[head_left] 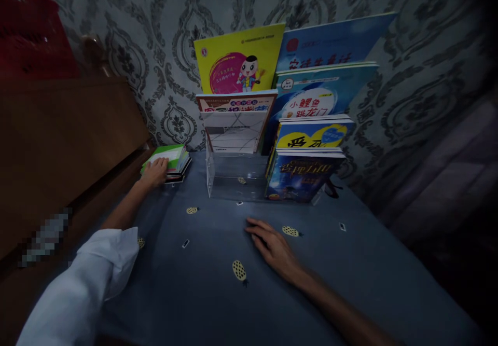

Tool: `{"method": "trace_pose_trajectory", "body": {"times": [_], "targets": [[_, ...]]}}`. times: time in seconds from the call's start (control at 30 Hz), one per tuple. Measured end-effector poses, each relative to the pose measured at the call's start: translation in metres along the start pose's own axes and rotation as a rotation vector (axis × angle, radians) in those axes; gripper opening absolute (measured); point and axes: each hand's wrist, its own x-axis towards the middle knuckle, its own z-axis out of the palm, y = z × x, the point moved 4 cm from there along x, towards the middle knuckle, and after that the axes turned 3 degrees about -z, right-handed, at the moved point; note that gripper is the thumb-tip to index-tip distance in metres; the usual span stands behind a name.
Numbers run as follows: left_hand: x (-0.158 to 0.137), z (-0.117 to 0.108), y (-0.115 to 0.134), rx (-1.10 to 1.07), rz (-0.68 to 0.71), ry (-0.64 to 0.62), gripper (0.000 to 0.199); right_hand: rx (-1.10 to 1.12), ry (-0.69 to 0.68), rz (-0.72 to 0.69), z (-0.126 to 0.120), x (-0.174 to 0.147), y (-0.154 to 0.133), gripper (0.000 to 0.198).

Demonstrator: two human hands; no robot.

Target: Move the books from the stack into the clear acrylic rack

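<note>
Green-covered on top, the stack (178, 163) sits at the table's far left by the wall, your left hand (156, 172) laid over its near side with fingers lightly bent; I cannot tell whether they grip, so square the edges and pinch the full thickness to stop loose layers sliding. Right of it stands the clear rack (223, 182), its front left section bare, while your right hand (274, 245), loosely open and holding nothing, is over the cloth (194, 284), best placed to steady the rack.

The white-sleeved left arm (91, 263) reaches far forward, the bare left hand (156, 173) palm down, fingers bent; the bare right arm (330, 299) angles inward, the bare right hand (275, 246) relaxed, fingers loosely extended.
</note>
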Motion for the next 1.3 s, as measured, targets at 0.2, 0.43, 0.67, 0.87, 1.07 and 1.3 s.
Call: {"method": "trace_pose_trajectory", "body": {"times": [0.2,0.43,0.67,0.87,1.07,1.3], "targets": [[0.018,0.02,-0.022,-0.072,-0.014,-0.142,0.075,0.004,0.007,-0.003,0.001,-0.001,0.003,0.032],[0.012,0.026,-0.029,-0.098,-0.014,-0.109,0.061,-0.005,-0.007,-0.01,-0.001,0.001,-0.001,0.032],[-0.009,0.016,-0.017,-0.066,-0.006,-0.009,0.052,-0.012,0.002,-0.022,-0.001,0.001,-0.001,0.032],[-0.028,0.0,0.002,-0.022,-0.004,0.011,0.044,0.016,0.001,-0.014,0.001,0.0,0.001,0.032],[-0.061,-0.014,0.028,0.021,0.041,0.003,0.037,0.003,0.002,-0.002,0.007,-0.003,0.008,0.032],[-0.102,-0.025,0.056,0.04,0.069,-0.028,0.037,-0.002,0.008,-0.023,0.003,-0.002,0.002,0.032]]}}
